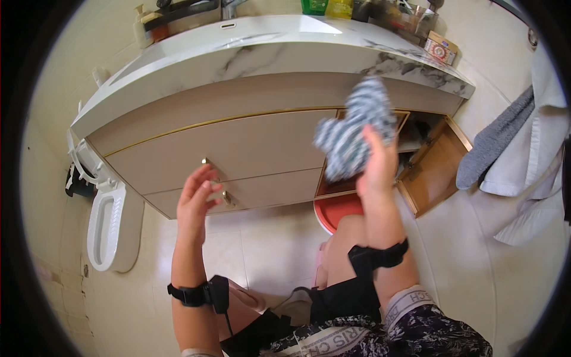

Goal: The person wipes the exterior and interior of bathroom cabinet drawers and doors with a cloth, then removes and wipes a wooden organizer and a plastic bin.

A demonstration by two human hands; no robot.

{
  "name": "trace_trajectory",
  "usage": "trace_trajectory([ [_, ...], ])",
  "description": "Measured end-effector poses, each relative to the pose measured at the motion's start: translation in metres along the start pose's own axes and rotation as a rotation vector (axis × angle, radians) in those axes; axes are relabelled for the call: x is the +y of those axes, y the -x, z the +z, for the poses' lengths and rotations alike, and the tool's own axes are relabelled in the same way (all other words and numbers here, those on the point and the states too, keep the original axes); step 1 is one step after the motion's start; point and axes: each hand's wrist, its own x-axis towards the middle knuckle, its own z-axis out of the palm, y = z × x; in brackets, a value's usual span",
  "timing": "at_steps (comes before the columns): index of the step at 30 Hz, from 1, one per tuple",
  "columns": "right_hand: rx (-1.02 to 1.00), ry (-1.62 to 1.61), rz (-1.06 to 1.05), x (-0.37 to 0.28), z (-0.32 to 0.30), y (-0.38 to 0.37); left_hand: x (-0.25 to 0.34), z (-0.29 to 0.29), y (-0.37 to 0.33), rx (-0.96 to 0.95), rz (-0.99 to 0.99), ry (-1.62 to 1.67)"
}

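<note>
My right hand (379,163) is closed on a fluffy cloth (357,134) with blue-grey and white stripes, which is bunched up and slightly blurred. It is held up in front of the vanity cabinet's open compartment (333,188) and hides much of its inside. My left hand (199,199) is held up, empty, before the drawer fronts (262,149) near their small gold knobs (225,197). Its fingers are loosely curled and apart.
An open wooden cabinet door (437,166) swings out on the right. A red basin (338,209) sits on the floor below the compartment. Grey and white towels (499,140) hang at the right. At the left stands a white toilet (113,226). Bottles and a small box (441,49) line the marbled counter (267,56).
</note>
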Motion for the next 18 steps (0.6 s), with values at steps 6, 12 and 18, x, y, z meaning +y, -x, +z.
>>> trace_trajectory([
  [6, 0.098, 1.030, -0.623, 0.054, -0.011, -0.048, -0.069, -0.050, -0.038, 0.254, 0.111, -0.099],
  [12, -0.357, 1.176, -0.965, 0.114, 0.106, 0.037, -0.079, -0.051, -0.049, 0.191, 0.298, -0.140],
  [18, -0.633, 1.021, -1.119, 0.148, 0.229, 0.093, -0.085, -0.047, -0.049, 0.218, 0.464, -0.361],
])
